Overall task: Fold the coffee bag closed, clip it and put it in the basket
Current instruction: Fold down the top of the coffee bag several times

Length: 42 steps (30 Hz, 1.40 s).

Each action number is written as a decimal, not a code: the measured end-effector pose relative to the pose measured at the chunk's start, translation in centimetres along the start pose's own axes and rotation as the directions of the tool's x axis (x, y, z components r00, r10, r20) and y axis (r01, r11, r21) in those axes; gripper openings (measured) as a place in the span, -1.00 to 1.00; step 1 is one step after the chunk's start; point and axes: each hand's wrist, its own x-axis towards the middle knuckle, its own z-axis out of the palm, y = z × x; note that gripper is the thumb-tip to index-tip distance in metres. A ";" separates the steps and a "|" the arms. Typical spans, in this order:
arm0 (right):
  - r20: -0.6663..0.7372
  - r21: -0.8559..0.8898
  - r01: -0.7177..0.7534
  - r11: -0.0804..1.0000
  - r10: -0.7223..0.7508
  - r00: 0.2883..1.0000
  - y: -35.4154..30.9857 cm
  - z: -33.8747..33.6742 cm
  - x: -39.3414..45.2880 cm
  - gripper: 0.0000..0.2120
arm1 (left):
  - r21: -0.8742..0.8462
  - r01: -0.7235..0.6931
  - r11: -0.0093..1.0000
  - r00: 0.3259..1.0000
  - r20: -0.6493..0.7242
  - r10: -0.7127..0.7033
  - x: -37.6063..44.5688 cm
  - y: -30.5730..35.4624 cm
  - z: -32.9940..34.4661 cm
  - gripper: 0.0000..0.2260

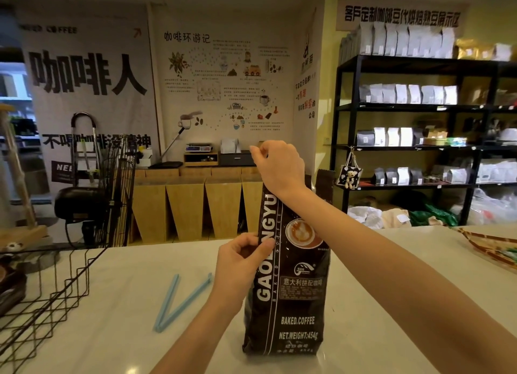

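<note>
A tall dark coffee bag (293,295) with white lettering stands upright on the white counter. My right hand (277,164) pinches the bag's top edge from above and hides it. My left hand (240,259) grips the bag's left side about halfway up. A light blue sealing clip (179,301) lies open in a V on the counter, left of the bag and apart from both hands. A black wire basket (56,295) sits at the counter's left edge.
A patterned tray (492,248) lies at the counter's right edge. Behind the counter stand wooden bins (190,206), a black fan (81,203) and black shelves (419,105) stocked with coffee bags.
</note>
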 end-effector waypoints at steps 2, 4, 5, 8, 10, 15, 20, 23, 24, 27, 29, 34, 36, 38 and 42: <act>0.040 -0.021 0.003 1.000 -0.003 0.999 -0.1 0.3 -0.2 -0.68 | 0.043 -0.047 0.998 0.999 -0.008 0.047 -0.2 -0.2 -0.2 -0.89; 0.067 -0.040 0.029 0.999 -0.027 0.997 -0.3 0.4 -0.3 -0.70 | 0.101 -0.083 0.991 0.997 -0.004 0.083 -0.2 0.1 -0.7 -0.89; 0.079 -0.038 0.039 0.999 -0.036 0.996 -0.4 0.4 -0.2 -0.69 | 0.128 -0.092 0.987 0.996 0.004 0.092 -0.1 0.3 -0.9 -0.89; 0.098 -0.004 0.044 0.999 -0.043 0.994 -0.8 -0.2 -0.1 -0.67 | 0.178 -0.099 0.979 0.995 0.018 0.097 0.5 1.7 -1.2 -0.78; 0.084 0.012 0.053 0.999 -0.054 0.995 -1.0 -0.4 -0.2 -0.66 | 0.175 -0.038 0.984 0.999 0.037 0.032 1.5 2.9 -0.8 -0.65; 0.253 0.007 0.241 0.971 -0.235 0.939 -2.6 -1.9 -0.7 -0.66 | 0.147 0.107 0.983 0.968 0.211 -0.137 2.9 5.0 0.9 -0.91; 0.036 0.013 0.286 0.958 -0.286 0.957 0.1 -5.9 -1.2 -0.62 | 0.060 0.130 0.990 0.978 0.159 -0.138 3.3 4.4 0.5 -0.92; 0.076 0.458 -0.173 0.872 0.155 0.985 3.2 -6.8 -2.8 -0.47 | 0.029 0.151 0.988 0.980 0.127 -0.154 3.3 4.3 0.3 -0.88; 0.210 0.568 -0.355 0.743 0.286 0.935 4.1 -6.5 -3.6 -0.46 | 0.026 0.153 0.988 0.981 0.116 -0.155 3.3 4.3 0.3 -0.86; 0.589 0.607 -0.664 0.435 0.315 0.744 6.3 -5.2 -6.3 -0.58 | 0.039 0.180 0.983 0.980 0.082 -0.183 3.3 4.4 0.3 -0.81; 0.663 0.616 -0.678 0.401 0.201 0.721 6.7 -4.9 -7.7 -0.68 | 0.041 0.201 0.979 0.976 0.080 -0.204 3.4 4.5 0.2 -0.78; 0.623 0.650 -0.655 0.386 0.224 0.750 6.5 -4.6 -8.4 -0.73 | 0.050 0.221 0.974 0.970 0.090 -0.224 3.6 4.8 0.0 -0.75; 0.621 0.638 -0.669 0.382 0.259 0.740 6.2 -4.4 -8.3 -0.70 | 0.055 0.247 0.968 0.963 0.095 -0.251 3.6 4.9 -0.3 -0.73; 0.633 0.617 -0.705 0.350 0.311 0.709 5.9 -4.2 -8.2 -0.71 | 0.034 0.279 0.960 0.952 0.122 -0.281 3.8 4.9 -0.6 -0.70; 0.662 0.593 -0.771 0.234 0.403 0.632 5.3 -3.8 -8.1 -0.81 | -0.050 0.318 0.947 0.941 0.141 -0.308 3.7 5.5 -0.7 -0.76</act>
